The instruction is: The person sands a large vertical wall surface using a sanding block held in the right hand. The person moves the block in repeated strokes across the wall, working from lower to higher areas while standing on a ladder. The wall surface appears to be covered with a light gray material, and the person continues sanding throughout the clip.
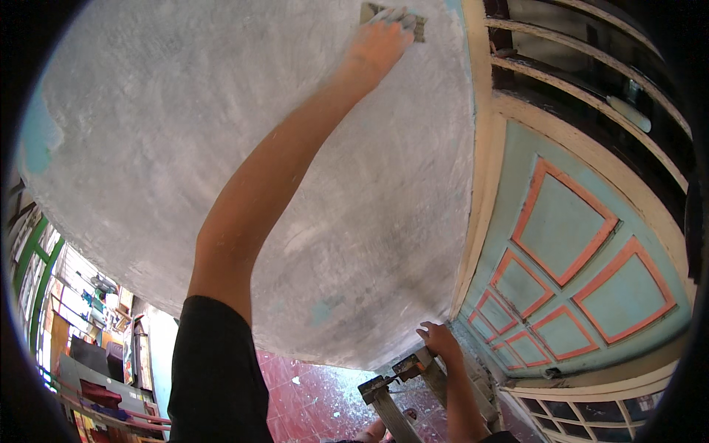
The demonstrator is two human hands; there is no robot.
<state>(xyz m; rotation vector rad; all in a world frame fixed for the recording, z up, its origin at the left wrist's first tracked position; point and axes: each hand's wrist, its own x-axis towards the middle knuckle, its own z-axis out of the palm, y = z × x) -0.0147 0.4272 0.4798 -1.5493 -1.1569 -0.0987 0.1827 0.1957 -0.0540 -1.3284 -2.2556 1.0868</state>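
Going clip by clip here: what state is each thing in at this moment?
Left hand: laid over the pad; grip unclear
Pad: against the wall, partly covered by fingers
Wall: blotchy grey, with some blue patches
Right hand: open, at the ladder's top
Ladder: standing, stained on top
Door: appears shut
Floor: littered with pale flakes

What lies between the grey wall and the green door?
In the head view, a cream frame runs between the grey wall and the green door.
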